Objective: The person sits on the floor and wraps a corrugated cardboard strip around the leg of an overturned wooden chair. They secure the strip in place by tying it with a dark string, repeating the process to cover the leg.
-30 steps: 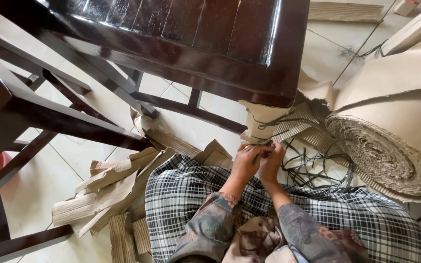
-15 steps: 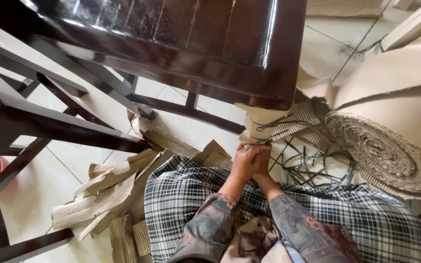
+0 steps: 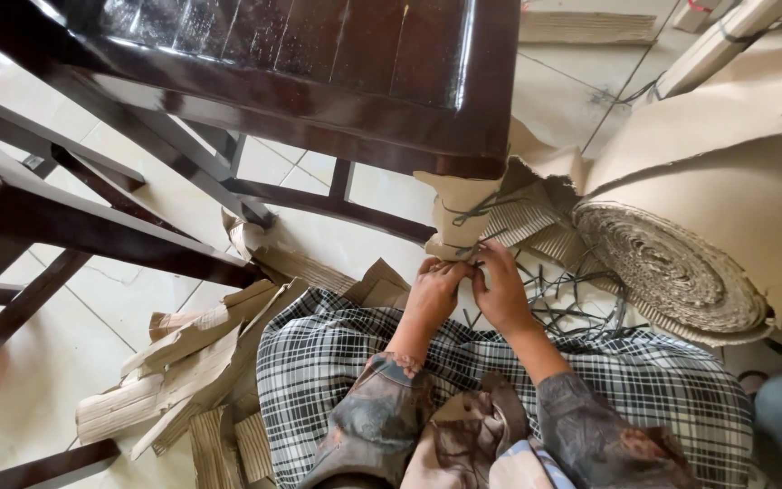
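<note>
Big roll of corrugated cardboard (image 3: 681,263) lying at right on the tiled floor (image 3: 355,235). Torn cardboard scraps (image 3: 174,362) heaped at left. Loose dark straps (image 3: 572,303) beside the roll. Checked cloth (image 3: 662,389) below.

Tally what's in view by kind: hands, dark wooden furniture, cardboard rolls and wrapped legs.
Bare hands: 2, left hand and right hand, both at the wrapped leg's lower end
Dark brown wooden chairs: 1
Large rolls of brown corrugated cardboard: 1
Chair legs wrapped in brown cardboard and tied with dark string: 1
Total: 5
</note>
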